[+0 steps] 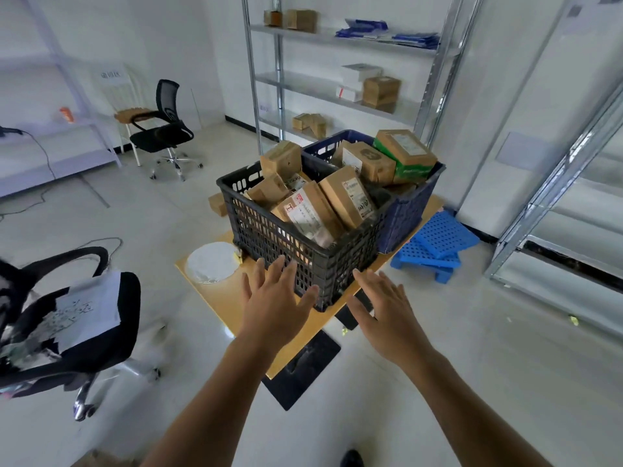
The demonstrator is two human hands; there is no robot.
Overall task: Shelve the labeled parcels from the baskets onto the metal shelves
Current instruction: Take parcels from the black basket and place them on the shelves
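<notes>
Looking down from my head, both hands are empty and spread. My left hand (273,298) is fanned in front of the near wall of the black basket (303,251), and my right hand (387,308) is open just beside its near corner, though I cannot tell whether either touches it. The labeled parcels (347,197) are heaped in that basket and in the blue basket (404,214) behind it, both on the low worktop (215,298) near the metal shelves (320,92) — a short carry, I judge — so I am probably reaching to take one up.
</notes>
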